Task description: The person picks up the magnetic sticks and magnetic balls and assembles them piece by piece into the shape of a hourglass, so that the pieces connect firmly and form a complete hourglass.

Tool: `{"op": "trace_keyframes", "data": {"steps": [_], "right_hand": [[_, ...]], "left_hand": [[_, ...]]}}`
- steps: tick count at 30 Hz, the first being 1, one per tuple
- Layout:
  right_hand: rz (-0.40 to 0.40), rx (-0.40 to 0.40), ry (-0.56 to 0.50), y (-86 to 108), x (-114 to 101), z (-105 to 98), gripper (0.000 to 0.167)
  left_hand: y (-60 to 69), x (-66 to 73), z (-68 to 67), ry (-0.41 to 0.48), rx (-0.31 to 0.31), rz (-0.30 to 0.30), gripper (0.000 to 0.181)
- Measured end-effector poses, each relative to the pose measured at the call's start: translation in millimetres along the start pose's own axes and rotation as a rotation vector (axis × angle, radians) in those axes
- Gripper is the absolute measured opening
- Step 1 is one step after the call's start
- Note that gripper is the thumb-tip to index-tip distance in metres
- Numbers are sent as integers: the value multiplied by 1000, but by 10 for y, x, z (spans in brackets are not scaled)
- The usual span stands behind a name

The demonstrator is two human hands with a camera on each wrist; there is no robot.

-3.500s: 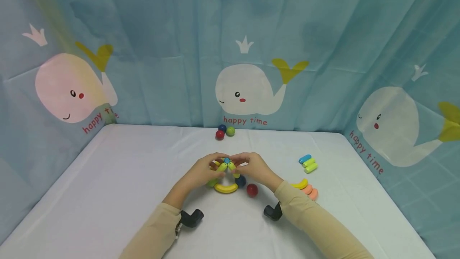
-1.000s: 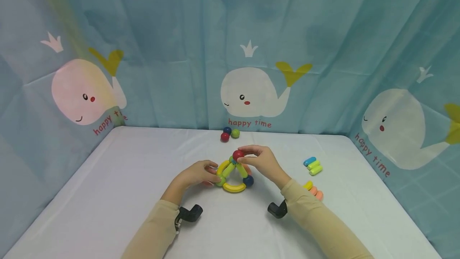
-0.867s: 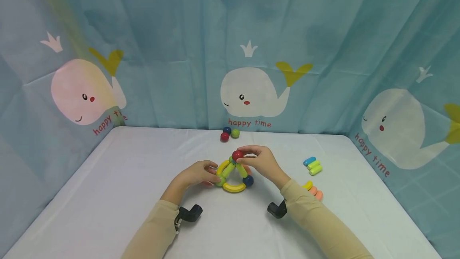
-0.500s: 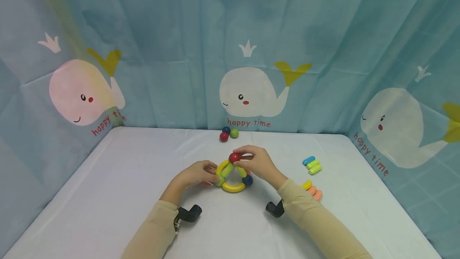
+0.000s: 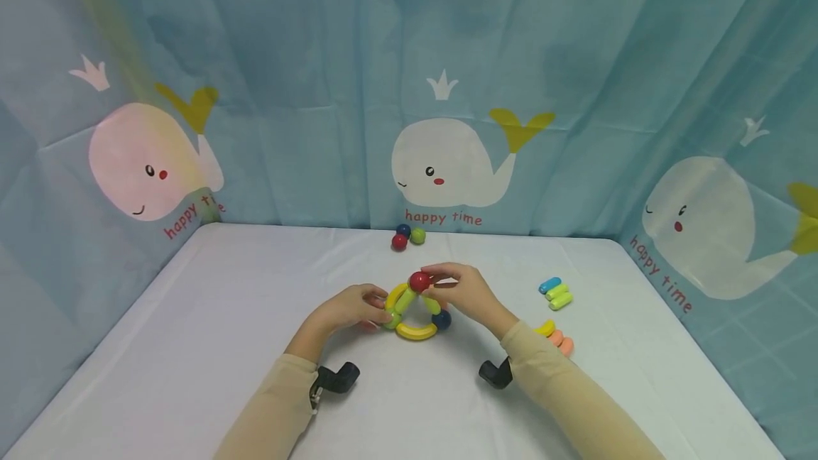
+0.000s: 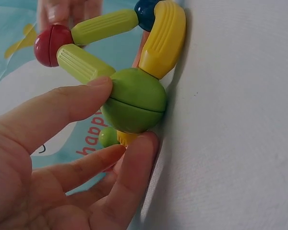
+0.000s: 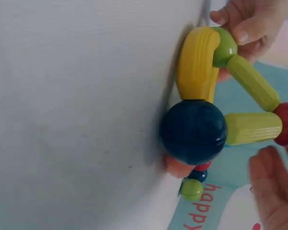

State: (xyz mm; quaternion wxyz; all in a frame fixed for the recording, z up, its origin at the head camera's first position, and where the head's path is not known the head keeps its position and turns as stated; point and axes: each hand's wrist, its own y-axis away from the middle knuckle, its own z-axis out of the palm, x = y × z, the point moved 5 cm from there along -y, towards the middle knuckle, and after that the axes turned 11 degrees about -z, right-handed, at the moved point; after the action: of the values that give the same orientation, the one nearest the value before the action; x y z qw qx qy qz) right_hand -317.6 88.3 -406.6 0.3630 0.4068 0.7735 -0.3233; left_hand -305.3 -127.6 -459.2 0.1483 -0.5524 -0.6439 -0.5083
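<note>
In the head view a small frame of magnetic balls and rods stands mid-table. My left hand (image 5: 348,307) pinches the green ball (image 6: 137,100) at its lower left corner, thumb on one side and fingertips on the other. At the peak, my right hand (image 5: 463,288) holds a red ball (image 5: 419,282) between thumb and fingers. Two straight light-green rods meet this ball; one green rod (image 7: 253,128) runs down to a dark blue ball (image 7: 194,130). A curved yellow rod (image 5: 415,332) joins the green and blue balls along the table. The far side is partly hidden.
Blue, red and green balls (image 5: 418,236) sit together at the table's back. To the right lie one blue and two light-green straight rods (image 5: 560,301). Nearer, a yellow curved rod (image 5: 545,328) and orange pieces (image 5: 566,346) lie beside the right sleeve.
Earlier both hands were at the frame's peak and the red ball lay on the table. My left hand has moved to the green ball; my right has brought the red ball onto the rods' top.
</note>
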Motion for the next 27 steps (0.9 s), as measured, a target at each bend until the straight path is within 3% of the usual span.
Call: {"op": "trace_keyframes", "data": {"steps": [6, 10, 15, 18, 24, 27], "right_hand": [[282, -78, 114, 115, 247, -17, 58], [393, -103, 95, 168, 368, -45, 56], [377, -108, 80, 122, 418, -112, 42], [371, -128, 55, 88, 442, -130, 36], [347, -174, -12, 37, 524, -132, 34], [323, -204, -42, 2, 575, -133, 37]], "left_hand": [[12, 10, 0, 15, -10, -1, 59], [20, 11, 15, 17, -57, 4, 58], [32, 15, 27, 34, -109, 20, 50], [30, 11, 4, 50, -78, 21, 47], [-5, 19, -30, 44, 46, 45, 57], [-33, 16, -14, 20, 57, 71, 60]]}}
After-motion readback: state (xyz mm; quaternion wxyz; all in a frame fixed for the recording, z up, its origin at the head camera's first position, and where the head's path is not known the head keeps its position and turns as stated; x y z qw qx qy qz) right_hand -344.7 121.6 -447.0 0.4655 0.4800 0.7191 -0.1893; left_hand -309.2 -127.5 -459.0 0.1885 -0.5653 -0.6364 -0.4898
